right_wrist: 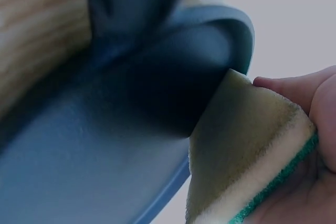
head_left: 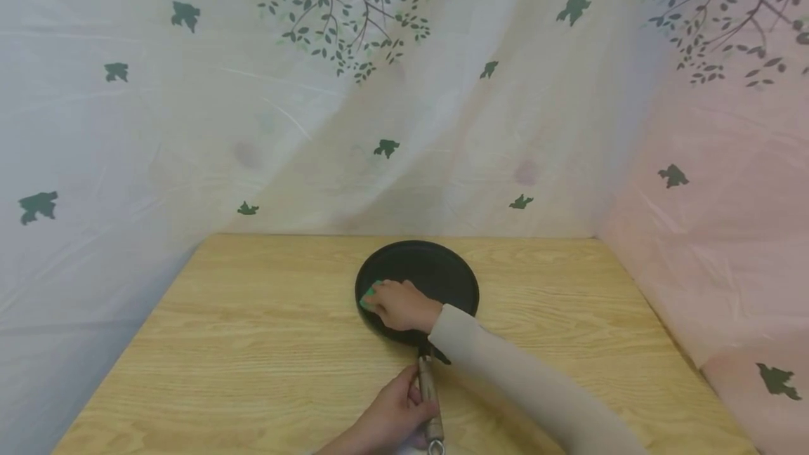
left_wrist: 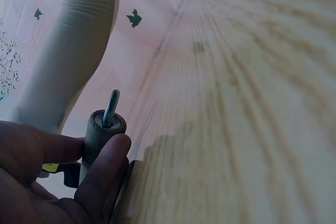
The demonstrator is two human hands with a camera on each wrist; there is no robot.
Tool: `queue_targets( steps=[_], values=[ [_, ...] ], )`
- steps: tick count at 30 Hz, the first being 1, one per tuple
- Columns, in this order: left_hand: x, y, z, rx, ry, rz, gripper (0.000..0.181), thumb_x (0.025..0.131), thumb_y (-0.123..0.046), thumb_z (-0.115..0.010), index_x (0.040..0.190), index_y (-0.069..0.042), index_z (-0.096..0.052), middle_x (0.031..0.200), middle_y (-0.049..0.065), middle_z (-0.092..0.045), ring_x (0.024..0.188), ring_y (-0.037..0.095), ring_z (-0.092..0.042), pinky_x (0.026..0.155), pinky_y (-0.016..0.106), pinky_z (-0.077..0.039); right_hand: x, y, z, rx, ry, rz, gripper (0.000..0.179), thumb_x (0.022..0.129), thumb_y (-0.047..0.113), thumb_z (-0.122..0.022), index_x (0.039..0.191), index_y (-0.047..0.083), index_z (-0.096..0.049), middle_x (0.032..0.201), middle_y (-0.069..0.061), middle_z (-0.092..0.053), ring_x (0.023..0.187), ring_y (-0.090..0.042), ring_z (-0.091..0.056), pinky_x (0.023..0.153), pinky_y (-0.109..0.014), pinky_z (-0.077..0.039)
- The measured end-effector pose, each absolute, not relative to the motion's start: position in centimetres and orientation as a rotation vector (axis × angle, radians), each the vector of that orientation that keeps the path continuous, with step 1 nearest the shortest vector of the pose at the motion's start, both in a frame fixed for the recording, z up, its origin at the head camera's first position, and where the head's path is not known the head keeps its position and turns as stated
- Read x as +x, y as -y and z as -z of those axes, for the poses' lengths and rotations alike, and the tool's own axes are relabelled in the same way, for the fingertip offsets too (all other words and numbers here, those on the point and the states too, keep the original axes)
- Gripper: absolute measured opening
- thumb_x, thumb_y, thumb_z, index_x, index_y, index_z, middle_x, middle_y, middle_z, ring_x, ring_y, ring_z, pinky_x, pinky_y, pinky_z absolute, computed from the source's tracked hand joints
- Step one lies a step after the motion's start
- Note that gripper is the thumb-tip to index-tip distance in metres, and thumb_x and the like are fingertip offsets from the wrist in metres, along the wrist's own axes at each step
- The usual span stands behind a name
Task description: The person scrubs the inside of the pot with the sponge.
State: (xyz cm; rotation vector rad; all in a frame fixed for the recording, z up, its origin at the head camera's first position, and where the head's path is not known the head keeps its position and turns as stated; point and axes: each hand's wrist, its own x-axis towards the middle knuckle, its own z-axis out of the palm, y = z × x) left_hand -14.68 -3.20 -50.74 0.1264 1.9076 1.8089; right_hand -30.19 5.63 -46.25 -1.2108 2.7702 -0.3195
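A black frying pan (head_left: 436, 269) lies on the wooden table, its handle (head_left: 428, 392) toward the near edge. My left hand (head_left: 395, 409) grips that handle; in the left wrist view the fingers wrap the wooden grip (left_wrist: 97, 140) just below its metal hanging loop (left_wrist: 111, 107). Over the left part of the pan, my right hand (head_left: 401, 304) holds a sponge (head_left: 369, 295). The right wrist view shows this sponge (right_wrist: 247, 145) with a pale soft side against the pan's inner surface (right_wrist: 105, 156) near the rim, and a green scouring layer toward the palm.
The wood-grain table (head_left: 265, 328) spreads to both sides of the pan. A pale curtain (head_left: 303, 160) printed with leaves and birds hangs behind it, with a pinkish sheet (head_left: 714, 244) on the right. My right sleeve (head_left: 531, 378) crosses above the table near the handle.
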Motion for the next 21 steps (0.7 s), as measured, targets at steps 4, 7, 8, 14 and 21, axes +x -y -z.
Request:
queue_targets(
  steps=[4, 7, 8, 14, 21],
  values=[
    [-14.6, 3.1, 50.7, 0.132, -1.94, -1.822, 0.075, 0.098, -0.003, -0.068, 0.158, 0.012, -0.026, 0.096, 0.014, -0.061, 0.078, 0.021, -0.065, 0.065, 0.036, -0.069, -30.9, -5.1, 46.2, -1.163, -2.775, 0.324, 0.036, 0.11, 0.022, -0.057, 0.144, 0.015, -0.066, 0.152, -0.015, -0.058, 0.142, -0.034, -0.052, 0.117, -0.064, -0.047],
    [-14.6, 3.0, 50.8, 0.126, -1.953, -1.824, 0.073, 0.098, -0.003, -0.068, 0.158, 0.011, -0.028, 0.096, 0.013, -0.06, 0.078, 0.021, -0.064, 0.064, 0.036, -0.069, -31.6, -4.8, 46.3, -1.141, -2.78, 0.325, 0.037, 0.111, 0.025, -0.056, 0.145, 0.015, -0.066, 0.152, -0.012, -0.058, 0.143, -0.033, -0.052, 0.119, -0.064, -0.045],
    [-14.6, 3.0, 50.8, 0.129, -1.958, -1.824, 0.073, 0.098, -0.003, -0.068, 0.158, 0.011, -0.028, 0.096, 0.013, -0.06, 0.078, 0.021, -0.064, 0.064, 0.037, -0.069, -31.9, -4.7, 46.3, -1.135, -2.783, 0.327, 0.037, 0.111, 0.025, -0.056, 0.145, 0.016, -0.066, 0.152, -0.012, -0.059, 0.143, -0.033, -0.051, 0.119, -0.064, -0.044],
    [-14.8, 3.0, 51.0, 0.149, -2.005, -1.8, 0.073, 0.097, -0.003, -0.069, 0.157, 0.012, -0.03, 0.094, 0.012, -0.06, 0.076, 0.02, -0.062, 0.061, 0.031, -0.065, -33.5, -4.3, 46.4, -1.071, -2.781, 0.377, 0.037, 0.111, 0.023, -0.055, 0.146, 0.016, -0.064, 0.153, -0.01, -0.057, 0.145, -0.031, -0.049, 0.122, -0.059, -0.043],
    [-14.9, 3.1, 51.1, 0.162, -2.026, -1.78, 0.07, 0.098, -0.005, -0.07, 0.155, 0.013, -0.033, 0.094, 0.01, -0.059, 0.077, 0.018, -0.057, 0.06, 0.022, -0.05, -35.2, -4.6, 46.3, -1.001, -2.763, 0.499, 0.04, 0.111, 0.024, -0.054, 0.149, 0.012, -0.06, 0.153, -0.014, -0.056, 0.144, -0.033, -0.051, 0.122, -0.057, -0.044]
  ],
)
